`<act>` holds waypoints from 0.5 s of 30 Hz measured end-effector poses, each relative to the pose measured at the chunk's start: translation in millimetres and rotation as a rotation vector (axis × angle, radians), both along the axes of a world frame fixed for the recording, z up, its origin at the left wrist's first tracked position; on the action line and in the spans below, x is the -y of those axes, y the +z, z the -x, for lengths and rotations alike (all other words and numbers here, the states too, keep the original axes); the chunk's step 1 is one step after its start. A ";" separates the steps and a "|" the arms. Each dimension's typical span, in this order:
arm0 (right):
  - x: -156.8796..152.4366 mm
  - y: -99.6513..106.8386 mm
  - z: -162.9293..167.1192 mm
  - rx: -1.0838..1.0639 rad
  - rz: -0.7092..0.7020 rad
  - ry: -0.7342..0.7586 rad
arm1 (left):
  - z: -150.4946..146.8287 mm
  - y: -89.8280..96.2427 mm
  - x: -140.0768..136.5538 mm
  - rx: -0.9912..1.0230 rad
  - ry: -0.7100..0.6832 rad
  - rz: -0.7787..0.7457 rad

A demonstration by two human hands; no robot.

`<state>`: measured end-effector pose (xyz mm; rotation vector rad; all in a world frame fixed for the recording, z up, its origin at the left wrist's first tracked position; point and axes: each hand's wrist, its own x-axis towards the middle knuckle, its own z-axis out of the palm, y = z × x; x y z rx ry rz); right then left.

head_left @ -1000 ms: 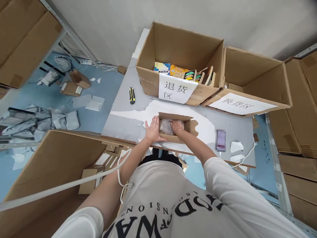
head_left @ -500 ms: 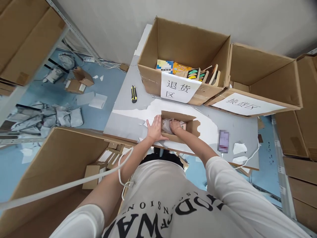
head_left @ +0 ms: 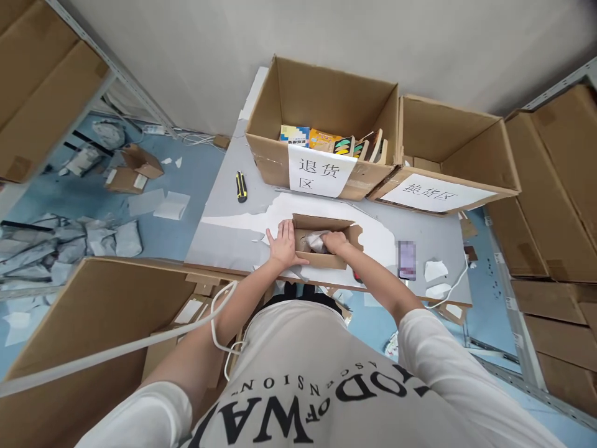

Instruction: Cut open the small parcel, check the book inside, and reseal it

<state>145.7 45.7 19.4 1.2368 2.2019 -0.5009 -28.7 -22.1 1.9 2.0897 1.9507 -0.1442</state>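
Observation:
On the table, a small open cardboard box lies between my hands. My left hand rests against its left end, fingers stretched out and thumb along the near side. Inside the box, my right hand is closed on crumpled, translucent plastic wrap. The fingertips are partly hidden, and I cannot make out whether something is inside the wrap. Bare cardboard shows at the box's left end. Under the box is a torn white sheet.
Two large cartons stand behind: one with books and a paper label, another at right. A yellow-black utility knife lies left, a phone right. A white cable crosses a big carton at lower left.
My right hand has shifted toward the right end of the box, the plastic wrap with it, baring the box's left floor. My left hand stays against the box. The whole view has shifted slightly.

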 end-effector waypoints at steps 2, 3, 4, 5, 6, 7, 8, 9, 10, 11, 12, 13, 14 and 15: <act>-1.4 16.5 -7.8 0.004 -0.034 -0.019 | -3.0 2.8 -5.7 -0.013 0.007 -0.001; -3.0 26.9 -11.7 -0.003 -0.060 -0.030 | -4.5 4.5 -9.6 -0.019 0.013 0.006; -4.7 39.1 -15.8 -0.013 -0.099 -0.044 | -5.6 6.5 -13.7 -0.023 0.019 0.017; -6.3 52.9 -20.1 -0.027 -0.151 -0.060 | -6.2 9.1 -17.9 -0.024 0.021 0.030; -7.5 68.2 -24.8 -0.041 -0.209 -0.072 | -6.3 12.7 -21.8 -0.016 0.017 0.041; -7.8 84.7 -29.8 -0.054 -0.264 -0.077 | -5.7 17.4 -25.1 0.010 0.011 0.043; -7.2 101.8 -34.8 -0.063 -0.315 -0.075 | -4.7 23.8 -27.6 0.060 0.007 0.032; -5.4 118.9 -39.4 -0.064 -0.349 -0.060 | -3.5 32.0 -29.4 0.143 0.003 0.002; -2.6 135.4 -43.2 -0.058 -0.368 -0.035 | -2.8 42.2 -30.5 0.262 -0.009 -0.052; 1.1 150.7 -45.5 -0.043 -0.374 -0.007 | -2.9 54.1 -31.2 0.409 -0.031 -0.122; 5.5 164.2 -46.1 -0.028 -0.374 0.030 | -4.2 67.5 -31.5 0.574 -0.063 -0.193; 10.2 175.6 -44.5 -0.014 -0.372 0.066 | -7.1 81.6 -31.8 0.740 -0.114 -0.256; 15.0 184.8 -40.9 -0.008 -0.364 0.104 | -11.5 95.6 -31.9 0.884 -0.169 -0.277; 19.6 191.8 -35.6 -0.006 -0.356 0.140 | -17.0 108.5 -32.0 0.986 -0.206 -0.237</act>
